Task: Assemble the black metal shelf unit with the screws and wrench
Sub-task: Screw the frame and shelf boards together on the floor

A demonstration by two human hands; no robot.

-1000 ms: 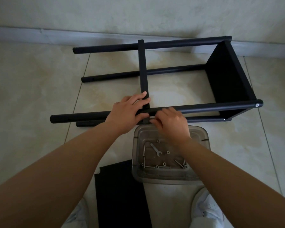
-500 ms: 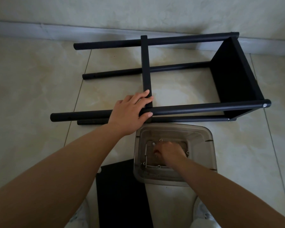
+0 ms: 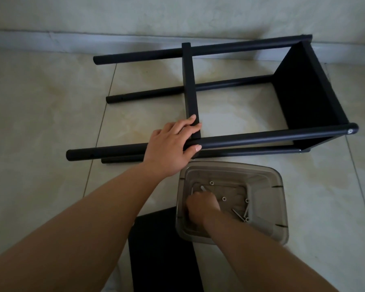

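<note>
While the black shelf frame (image 3: 230, 98) lies on its side on the tiled floor (image 3: 40, 123), four poles joined by one end panel and one crossbar, a loose black panel (image 3: 162, 256) runs off the bottom edge. The left hand (image 3: 171, 148) grips the near pole beside the crossbar. In one clear bin (image 3: 268, 207), about seven screws (image 3: 241, 216) show; the right hand (image 3: 202, 208) covers the wrench, its fingers' hold unclear.

The support surface is a glossy beige tiled floor (image 3: 40, 123), bounded at its far edge by a wall skirting. The black shelf frame (image 3: 240, 140) lies on its side near the far edge. A translucent plastic bin (image 3: 268, 207) stands just nearer. A flat black panel (image 3: 160, 256) lies beside the bin.
</note>
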